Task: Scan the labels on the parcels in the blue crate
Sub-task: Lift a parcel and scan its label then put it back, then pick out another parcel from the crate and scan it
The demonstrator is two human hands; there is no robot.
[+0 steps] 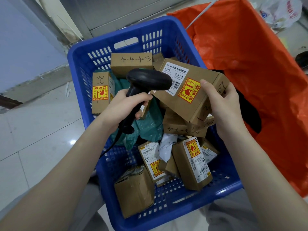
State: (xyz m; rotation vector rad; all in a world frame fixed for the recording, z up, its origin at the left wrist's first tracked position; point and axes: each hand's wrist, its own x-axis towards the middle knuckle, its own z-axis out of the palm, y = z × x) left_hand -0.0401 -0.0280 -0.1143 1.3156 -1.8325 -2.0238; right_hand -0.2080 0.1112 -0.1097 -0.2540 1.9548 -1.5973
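A blue plastic crate [103, 47] holds several brown cardboard parcels and green plastic mailers [150, 125]. My right hand [221, 100] grips a tilted cardboard parcel [196, 95] above the crate; its white barcode label and yellow fragile sticker face up. My left hand [126, 104] holds a black handheld barcode scanner [146, 80] by its handle. The scanner's head sits just left of the parcel's barcode, almost touching it. A black cable trails down from the handle.
An orange plastic sack [250, 55] stands open right of the crate, with something black inside. A box marked 4-4-4003 [131, 64] leans at the crate's far wall. Pale floor tiles [41, 130] lie to the left. A white plastic bag [281, 12] sits at the top right.
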